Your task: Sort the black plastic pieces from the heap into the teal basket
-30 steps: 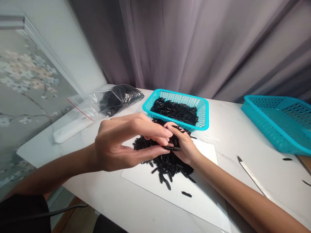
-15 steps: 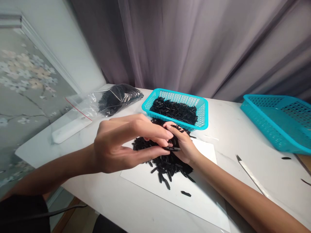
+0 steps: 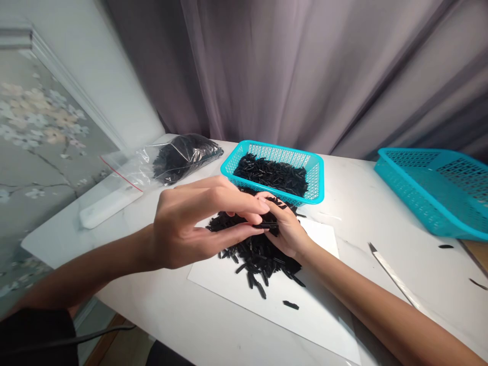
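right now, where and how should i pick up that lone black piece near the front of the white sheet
Probably by its middle, pinched across the narrow width, from above and the near side. The slim lone piece lies flat, roughly left to right, on the white sheet, apart from the pile beyond it. The right forearm is to its right, so the near side looks most open.

Left hand (image 3: 190, 218) level, reaching across toward right hand (image 3: 285, 226). Left thumb (image 3: 236, 235) stretched out low, left index finger (image 3: 234, 199) arched above, wide gap between; tips drawn together in pinch. Left forearm (image 3: 102, 269) slanting up to wrist, elbow low on left-hand side. Right hand half curled, thumb uppermost beside left fingertips, contact unclear; palm side partly hidden. Right forearm (image 3: 366, 300) running diagonally back, wrist nearly straight.
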Available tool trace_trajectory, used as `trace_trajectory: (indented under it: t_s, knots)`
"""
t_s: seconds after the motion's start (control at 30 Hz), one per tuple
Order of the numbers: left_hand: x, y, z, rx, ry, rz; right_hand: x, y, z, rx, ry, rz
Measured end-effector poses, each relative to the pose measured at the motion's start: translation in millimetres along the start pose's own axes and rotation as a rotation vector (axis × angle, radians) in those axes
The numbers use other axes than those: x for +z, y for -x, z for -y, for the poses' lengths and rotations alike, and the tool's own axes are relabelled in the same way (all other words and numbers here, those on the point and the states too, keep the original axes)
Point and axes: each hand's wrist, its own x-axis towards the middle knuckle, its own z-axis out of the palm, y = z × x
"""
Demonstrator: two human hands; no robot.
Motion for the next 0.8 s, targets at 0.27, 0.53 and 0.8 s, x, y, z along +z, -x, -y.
trace_trajectory:
  t_s: [0.27,0.53,0.8]
  knots:
    - [33.2,-33,84,0.037,-0.356,-0.159,-1,-3,-2,-0.012,-0.025,0.042]
    - [41.6,9,49,0.036,-0.034,0.473,-3,-3,-4,-0.029,-0.043,0.022]
    - [47.7,83,17,0.112,-0.067,0.855,-6,-4,-3,-0.027,-0.053,0.077]
